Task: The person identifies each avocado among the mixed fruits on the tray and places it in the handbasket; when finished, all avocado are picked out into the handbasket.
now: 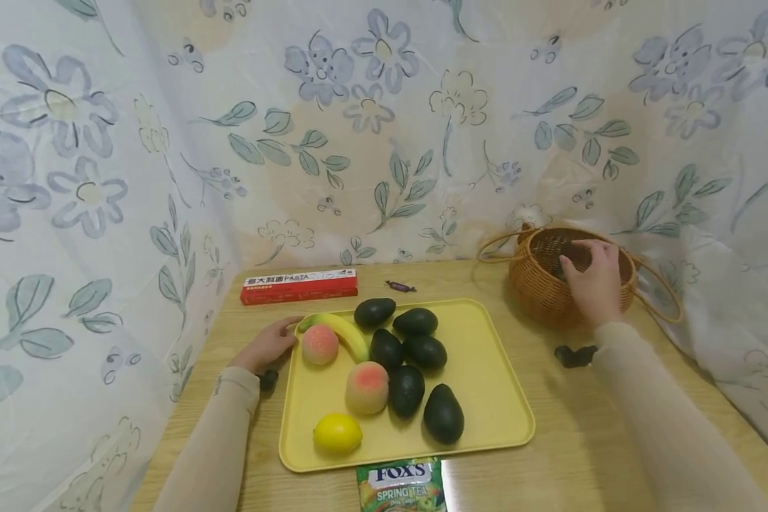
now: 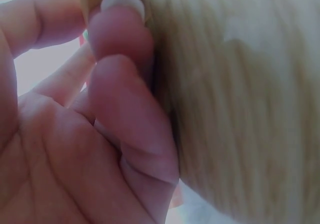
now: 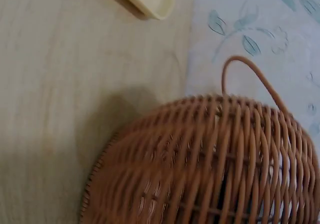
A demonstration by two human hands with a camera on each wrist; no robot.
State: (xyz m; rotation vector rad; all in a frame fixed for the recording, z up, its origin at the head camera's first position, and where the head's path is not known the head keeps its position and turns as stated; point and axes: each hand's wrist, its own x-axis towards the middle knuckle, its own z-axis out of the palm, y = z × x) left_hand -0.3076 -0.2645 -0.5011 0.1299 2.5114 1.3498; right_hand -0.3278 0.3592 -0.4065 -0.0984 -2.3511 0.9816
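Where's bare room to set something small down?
Bare: the right side of the yellow rectangular tray, past the dark-green oval avocados, and the pale wooden tabletop between tray and brown wicker basket. Crowded: the tray's middle and left, with avocados, round pinkish peaches and a curved yellow banana.

Surface (image 1: pixel 518 473) in front of me = lt. wood grain. Yellow tray (image 1: pixel 483 377) sits approx. mid, w/ Fox's candy bag (image 1: pixel 402 487) just by its near edge. Behind tray, back L of me: red/white pasta box (image 1: pixel 299 287), lying flat. R of box, small purple wrapped sweet (image 1: pixel 400 286). Back R, apart from tray: wicker basket (image 1: pixel 530 284), handles out both sides.
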